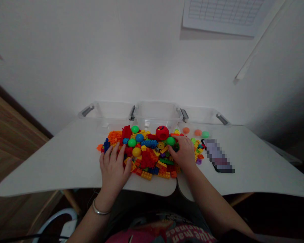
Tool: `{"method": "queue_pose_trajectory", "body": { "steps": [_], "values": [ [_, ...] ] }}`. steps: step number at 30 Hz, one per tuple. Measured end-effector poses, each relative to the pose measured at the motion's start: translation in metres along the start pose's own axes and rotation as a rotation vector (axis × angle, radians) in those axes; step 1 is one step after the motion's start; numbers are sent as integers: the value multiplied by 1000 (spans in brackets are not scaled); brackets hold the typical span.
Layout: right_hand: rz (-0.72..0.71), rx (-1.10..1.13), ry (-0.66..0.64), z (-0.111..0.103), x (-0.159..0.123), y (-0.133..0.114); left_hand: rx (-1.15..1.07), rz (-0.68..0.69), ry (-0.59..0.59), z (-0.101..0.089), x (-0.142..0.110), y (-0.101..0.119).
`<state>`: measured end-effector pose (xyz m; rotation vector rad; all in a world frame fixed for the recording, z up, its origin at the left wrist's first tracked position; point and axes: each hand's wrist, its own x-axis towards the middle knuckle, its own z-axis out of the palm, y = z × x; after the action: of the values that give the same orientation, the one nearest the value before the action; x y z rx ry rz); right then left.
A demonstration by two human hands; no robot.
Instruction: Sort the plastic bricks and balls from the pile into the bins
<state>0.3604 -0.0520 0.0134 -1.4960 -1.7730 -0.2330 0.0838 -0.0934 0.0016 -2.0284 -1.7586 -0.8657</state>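
A heap of mixed toy blocks [149, 158] and small balls lies on the white table before me. My left hand [114, 167] rests over the heap's left side, fingers spread and holding nothing. At the upper right of the heap, my right hand [184, 152] has its thumb and forefinger closed about a green ball [170, 141]. Just left of that is a larger red ball [162, 133] with dark and yellow markings. Other balls sit among the blocks: a blue ball [139, 137], a yellow ball [136, 152] and a second green ball [132, 142].
Three clear bins stand along the wall: a left bin [112, 109], a middle bin [158, 109] and a right bin [200, 114]. Orange and green balls show in the right one. A phone [219, 157] lies right of the heap. Two tabletops [154, 187] meet near the front edge.
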Motion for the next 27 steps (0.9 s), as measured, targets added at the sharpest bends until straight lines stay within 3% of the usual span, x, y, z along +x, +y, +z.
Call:
{"method": "queue_pose_trajectory", "body": {
  "steps": [12,16,19,23,27],
  "values": [
    [62,91,48,-6,5,4,-48,20,-25,11,1,-9],
    [151,258,186,-28,32,22,-64,-5,-37,14,1,-12],
    [194,244,248,-49,65,45,-80,-28,-56,15,1,-12],
    [305,116,134,-66,106,85,-92,-43,-66,15,1,-12],
    [496,-117,-223,-62,129,120,-94,-39,-53,16,1,-12]
  ]
}}
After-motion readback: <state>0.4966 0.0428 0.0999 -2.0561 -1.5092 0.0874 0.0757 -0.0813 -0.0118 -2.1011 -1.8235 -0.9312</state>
